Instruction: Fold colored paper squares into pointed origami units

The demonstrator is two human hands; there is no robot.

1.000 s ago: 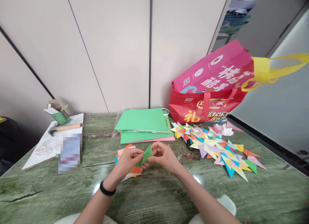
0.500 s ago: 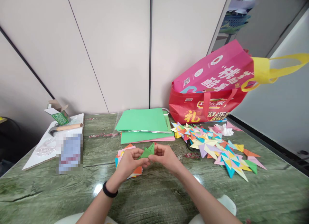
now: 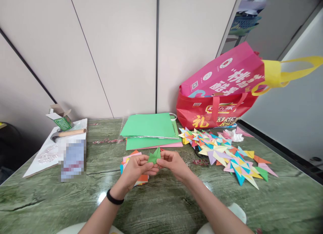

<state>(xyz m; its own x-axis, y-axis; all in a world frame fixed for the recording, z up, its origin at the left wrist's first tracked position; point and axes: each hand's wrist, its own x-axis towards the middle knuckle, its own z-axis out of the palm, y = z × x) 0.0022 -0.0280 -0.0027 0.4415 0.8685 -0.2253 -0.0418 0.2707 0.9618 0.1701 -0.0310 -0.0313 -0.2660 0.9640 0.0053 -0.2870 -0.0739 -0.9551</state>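
Note:
A small green folded paper piece (image 3: 154, 156) with pointed tips is held up between both hands, above the table's middle. My left hand (image 3: 135, 167), with a black band at the wrist, pinches its left and lower side between thumb and fingers. From the other side, my right hand (image 3: 174, 162) has its thumb and fingertips closed on the right edge. A bit of red shows just behind the right fingers; what it belongs to I cannot make out. Under my left hand lies a pile of small coloured paper squares (image 3: 129, 157), partly hidden.
Green sheets (image 3: 148, 125) lie at the back centre. Folded paper stars (image 3: 237, 165) spread on the right, before a red bag (image 3: 195, 108) holding a pink bag (image 3: 222, 74). On the left, a white board (image 3: 35, 165) bears a hammer (image 3: 68, 133) and an opened small box (image 3: 63, 123).
The green folded piece has turned a little between my fingers and shows more of its face. Both hands have shifted only slightly and keep their hold.

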